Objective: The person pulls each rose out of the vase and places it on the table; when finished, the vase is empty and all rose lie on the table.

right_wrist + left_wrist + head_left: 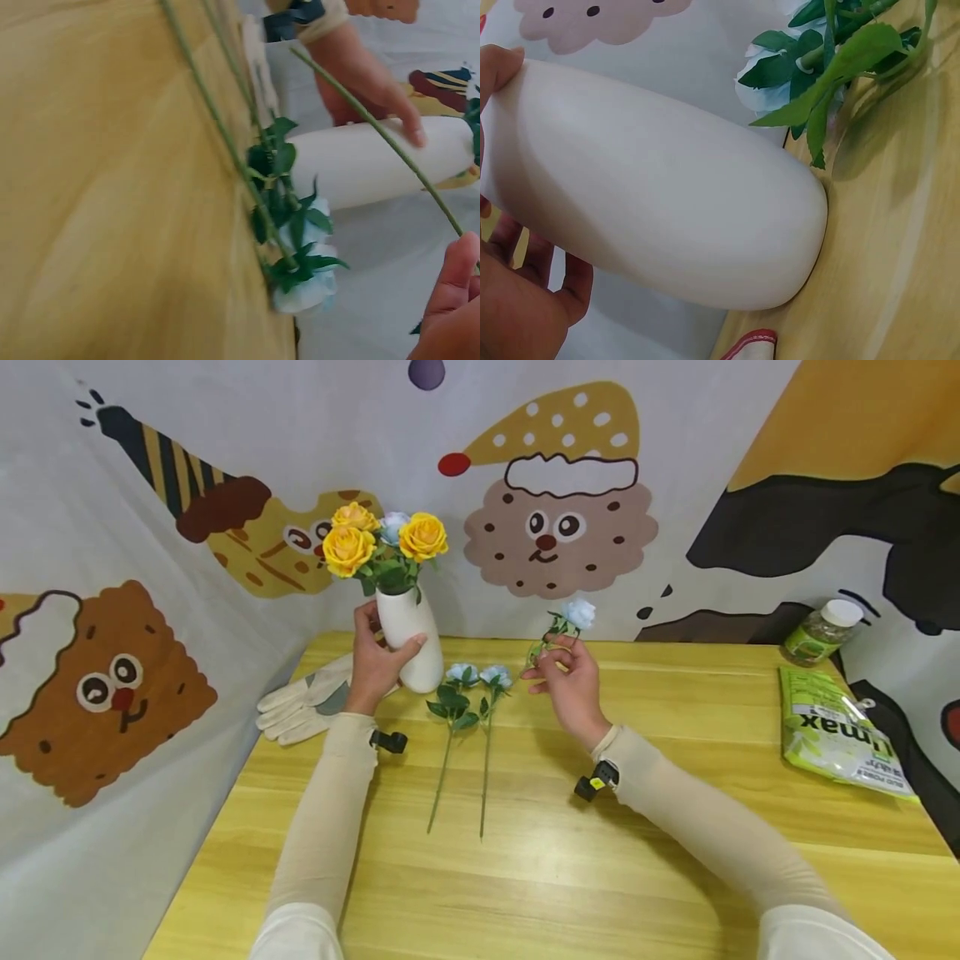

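My left hand (pixel 375 664) grips the white vase (pixel 408 618) around its upper part, thumb across the front. The vase's base is on the table at the back, left of the middle. Yellow roses (pixel 348 552) and one pale blue rose (pixel 393 527) stand in it. My right hand (pixel 573 689), to the right of the vase, pinches another pale blue rose (pixel 579 613) by its stem (pixel 375 127), bloom upward. In the right wrist view the bare stem reaches across in front of the vase. Two more blue roses (pixel 462 674) lie side by side between the hands, stems toward me.
Pale work gloves (pixel 296 708) lie at the table's left edge, beside my left wrist. A jar with a white lid (pixel 821 633) stands at the far right corner, with a green and white bag (pixel 843 735) in front. A cartoon-printed cloth (pixel 697 435) hangs behind the wooden table (pixel 675 710).
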A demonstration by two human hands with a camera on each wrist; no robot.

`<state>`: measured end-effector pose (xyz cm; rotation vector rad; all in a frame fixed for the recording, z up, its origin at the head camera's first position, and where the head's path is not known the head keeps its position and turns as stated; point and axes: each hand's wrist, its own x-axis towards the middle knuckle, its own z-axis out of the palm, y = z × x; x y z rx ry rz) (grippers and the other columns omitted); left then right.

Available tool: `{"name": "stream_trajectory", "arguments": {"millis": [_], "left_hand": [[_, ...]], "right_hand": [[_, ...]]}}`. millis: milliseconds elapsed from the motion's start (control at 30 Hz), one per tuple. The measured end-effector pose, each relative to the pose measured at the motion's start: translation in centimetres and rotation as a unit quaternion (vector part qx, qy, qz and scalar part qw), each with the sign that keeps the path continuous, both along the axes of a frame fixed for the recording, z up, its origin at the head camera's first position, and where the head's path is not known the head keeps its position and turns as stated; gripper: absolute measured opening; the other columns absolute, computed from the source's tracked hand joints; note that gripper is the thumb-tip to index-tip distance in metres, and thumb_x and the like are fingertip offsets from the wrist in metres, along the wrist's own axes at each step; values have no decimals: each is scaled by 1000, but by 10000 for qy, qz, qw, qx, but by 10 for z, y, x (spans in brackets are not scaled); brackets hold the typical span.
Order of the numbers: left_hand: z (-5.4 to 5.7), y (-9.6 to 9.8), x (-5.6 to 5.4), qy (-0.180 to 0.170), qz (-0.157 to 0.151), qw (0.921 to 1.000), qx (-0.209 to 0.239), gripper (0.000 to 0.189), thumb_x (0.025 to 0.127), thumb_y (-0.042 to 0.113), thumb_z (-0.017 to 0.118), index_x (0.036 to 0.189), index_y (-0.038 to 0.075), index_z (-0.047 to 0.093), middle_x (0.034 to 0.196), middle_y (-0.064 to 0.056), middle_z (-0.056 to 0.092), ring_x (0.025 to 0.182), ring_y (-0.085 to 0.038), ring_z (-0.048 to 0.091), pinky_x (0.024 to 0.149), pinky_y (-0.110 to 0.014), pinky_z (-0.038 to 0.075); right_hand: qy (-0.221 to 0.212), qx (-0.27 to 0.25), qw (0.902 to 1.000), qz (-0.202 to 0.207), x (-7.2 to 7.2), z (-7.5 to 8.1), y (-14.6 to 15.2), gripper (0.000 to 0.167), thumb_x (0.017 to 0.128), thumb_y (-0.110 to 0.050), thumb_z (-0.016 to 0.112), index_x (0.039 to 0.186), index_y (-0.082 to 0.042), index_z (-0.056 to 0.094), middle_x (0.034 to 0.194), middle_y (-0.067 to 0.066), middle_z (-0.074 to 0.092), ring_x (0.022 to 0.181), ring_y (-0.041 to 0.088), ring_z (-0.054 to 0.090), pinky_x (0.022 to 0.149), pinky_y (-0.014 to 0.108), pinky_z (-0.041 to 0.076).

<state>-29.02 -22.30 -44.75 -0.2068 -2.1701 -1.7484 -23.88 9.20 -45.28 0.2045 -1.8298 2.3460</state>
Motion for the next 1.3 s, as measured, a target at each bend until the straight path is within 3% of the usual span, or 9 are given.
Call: {"name": "stream_trajectory", "arguments": {"millis": [133,267,467,633,933,1133,1300], "left_hand": [[-3,-2,-1,89,-45,9999,-15,80,86,32,89,148,22,39,137,-12,50,121,-25,56,98,-53,53],[-2,-2,-1,-79,42,9999,-104,81,87,28,88,149,19,37,140,-13,49,124,-25,54,100,-53,52],[-1,-4,-3,-44,83,9999,-68,82,86,21,88,150,17,36,143,-13,48,126,-27,52,101,-53,50],[-2,-4,-3,88,-33,10000,-25,80,85,28,89,147,19,39,139,-10,49,122,-25,55,98,-52,52],[-2,-5,-1,227,-17,9997,-49,80,85,33,90,146,20,40,138,-11,50,121,-25,55,97,-53,53],[-3,-4,-2,60,-55,9999,-62,81,85,33,89,147,21,39,139,-11,48,121,-25,55,98,-52,53],[-3,-4,-2,-18,-26,10000,-86,81,85,34,89,147,21,38,139,-12,48,121,-27,56,98,-55,53]], "right_hand": [[-243,701,9971,178,2,-7,4,36,105,-9,61,138,0,54,99,18,71,72,15,76,57,31,61],[-344,1195,9916,349,4,-13,6,38,104,-10,64,141,-3,59,105,21,72,70,14,75,57,33,61],[-589,1649,9827,607,6,-17,9,41,104,-10,64,143,-1,59,113,23,69,76,30,77,60,43,62],[-953,1857,9745,816,8,-22,14,41,104,-11,64,144,-2,59,112,17,67,79,34,77,59,38,62],[-1564,2101,9558,1340,11,-30,13,45,103,-7,64,146,4,53,117,17,60,72,18,73,56,27,57],[-1879,2192,9450,1538,12,-39,16,49,101,-5,64,147,6,51,125,22,60,76,17,73,58,27,57],[-1871,2256,9406,1711,11,-44,18,52,101,-5,66,149,7,50,125,23,62,77,17,73,59,26,57]]}}
